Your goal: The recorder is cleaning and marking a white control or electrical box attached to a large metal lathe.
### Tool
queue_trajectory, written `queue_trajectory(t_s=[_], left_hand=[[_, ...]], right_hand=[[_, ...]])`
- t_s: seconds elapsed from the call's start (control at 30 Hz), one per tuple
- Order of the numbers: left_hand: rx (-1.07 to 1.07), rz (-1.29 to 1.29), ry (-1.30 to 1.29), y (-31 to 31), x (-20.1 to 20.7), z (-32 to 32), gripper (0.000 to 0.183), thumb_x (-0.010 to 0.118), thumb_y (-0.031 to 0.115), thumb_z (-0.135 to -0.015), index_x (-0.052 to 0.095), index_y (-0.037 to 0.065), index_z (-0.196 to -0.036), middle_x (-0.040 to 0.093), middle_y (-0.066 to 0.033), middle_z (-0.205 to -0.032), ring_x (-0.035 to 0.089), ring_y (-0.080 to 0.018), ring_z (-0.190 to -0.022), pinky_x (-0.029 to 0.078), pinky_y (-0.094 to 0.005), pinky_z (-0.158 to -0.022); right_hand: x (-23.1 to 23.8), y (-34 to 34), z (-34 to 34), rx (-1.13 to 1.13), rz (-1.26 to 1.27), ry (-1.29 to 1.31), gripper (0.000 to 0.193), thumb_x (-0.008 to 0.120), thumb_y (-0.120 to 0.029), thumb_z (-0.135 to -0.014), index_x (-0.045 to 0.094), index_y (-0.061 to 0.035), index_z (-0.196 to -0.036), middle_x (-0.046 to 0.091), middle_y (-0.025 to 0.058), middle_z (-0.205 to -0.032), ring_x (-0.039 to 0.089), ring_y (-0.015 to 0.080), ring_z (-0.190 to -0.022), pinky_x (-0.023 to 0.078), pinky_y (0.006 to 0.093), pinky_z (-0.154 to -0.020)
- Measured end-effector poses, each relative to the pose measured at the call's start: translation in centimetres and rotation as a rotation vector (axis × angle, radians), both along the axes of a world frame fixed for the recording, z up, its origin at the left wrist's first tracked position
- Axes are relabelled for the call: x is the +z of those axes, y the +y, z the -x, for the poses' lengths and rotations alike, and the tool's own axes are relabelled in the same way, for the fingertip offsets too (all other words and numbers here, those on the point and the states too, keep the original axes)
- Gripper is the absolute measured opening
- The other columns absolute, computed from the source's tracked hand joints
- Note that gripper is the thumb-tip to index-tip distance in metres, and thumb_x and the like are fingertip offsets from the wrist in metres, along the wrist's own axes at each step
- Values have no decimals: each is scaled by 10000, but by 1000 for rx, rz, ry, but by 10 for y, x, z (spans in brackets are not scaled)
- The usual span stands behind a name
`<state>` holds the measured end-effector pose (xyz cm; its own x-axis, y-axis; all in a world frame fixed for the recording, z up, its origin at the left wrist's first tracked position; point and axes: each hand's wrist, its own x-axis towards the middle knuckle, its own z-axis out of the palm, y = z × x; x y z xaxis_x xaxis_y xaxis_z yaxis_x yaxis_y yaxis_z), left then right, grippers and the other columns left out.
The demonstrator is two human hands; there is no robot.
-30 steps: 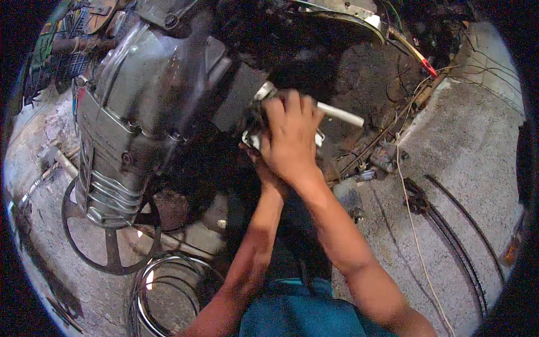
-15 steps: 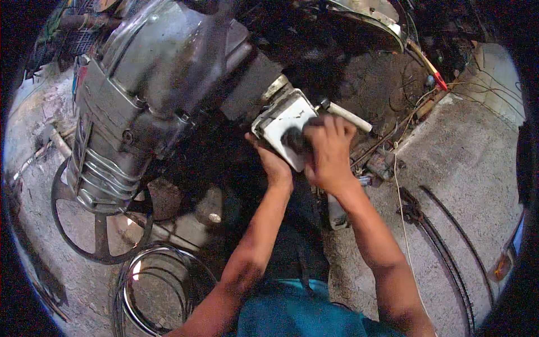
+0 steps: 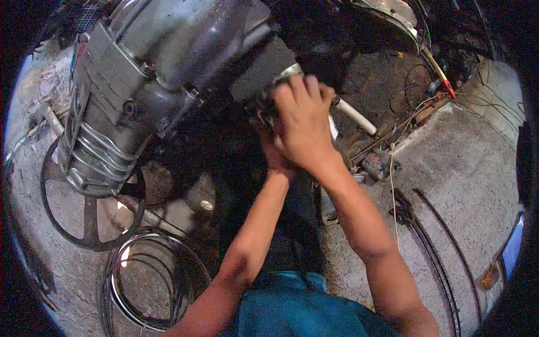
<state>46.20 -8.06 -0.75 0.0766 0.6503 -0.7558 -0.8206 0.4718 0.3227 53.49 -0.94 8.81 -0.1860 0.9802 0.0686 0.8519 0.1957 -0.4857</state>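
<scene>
Near the middle of the head view, my right hand [image 3: 306, 126] lies over a boxy, white-faced part, its fingers bent and closed. A dark lump was under those fingers earlier; now whatever they hold is hidden. Only a sliver of the white-faced part [image 3: 333, 128] shows past the right edge of my hand. My left hand [image 3: 275, 154] grips this part from its near left side, mostly covered by my right hand. Just beyond the hands is a dark grey block [image 3: 264, 70]. A pale rod-like handle [image 3: 356, 116] sticks out to the right.
A large grey metal casing [image 3: 151, 95] fills the upper left, with a black spoked wheel [image 3: 92, 244] below it. Coiled cables [image 3: 120, 292] lie at lower left. On the right are dark rods [image 3: 438, 258], a red-tipped tool [image 3: 448, 87], loose wires and a concrete floor [image 3: 438, 168].
My right hand has moved up and left across the white face and now covers most of it. The whole view has shifted slightly; my left hand keeps its grip.
</scene>
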Motion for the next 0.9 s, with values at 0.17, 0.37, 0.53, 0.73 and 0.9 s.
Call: queue_trajectory(t_s=[0.17,0.37,0.53,0.73,0.9], left_hand=[[32,44,290,9,9,4,743,271,697,-993,525,112,-1374,569,-24,-1327,516,-211,-1217,374,-375,-1090],[23,26,233,6,-10,7,683,259,679,-1004,558,148,-1313,613,-39,-1274,576,-221,-1152,430,-379,-1028],[-4,-99,177,3,0,3,715,279,645,-1020,468,93,-1433,531,-39,-1386,464,-225,-1294,310,-370,-1136],[49,-145,76,-4,-18,14,680,346,629,-1013,485,80,-1389,537,-50,-1375,518,-230,-1244,388,-397,-1094],[8,-193,209,3,-8,-5,719,340,674,-988,493,96,-1387,540,-66,-1375,508,-235,-1262,386,-414,-1098]], right_hand=[[-17,-72,-48,66,70,16,460,663,-88,-562,523,-62,-999,518,207,-1117,477,406,-1006,336,507,-862],[-12,-49,-24,-1,-32,49,493,649,-77,-549,516,-50,-1023,504,205,-1098,459,423,-962,337,524,-836],[-7,-39,-27,-64,13,28,500,757,-164,-566,569,-107,-1026,537,119,-1060,509,350,-994,369,505,-844],[-8,-64,-23,80,-2,133,446,727,-128,-566,550,-90,-974,550,120,-1020,501,349,-961,359,461,-832],[0,-13,-23,-70,15,31,464,771,-195,-593,585,-130,-1014,572,78,-1053,531,312,-994,387,493,-837]])
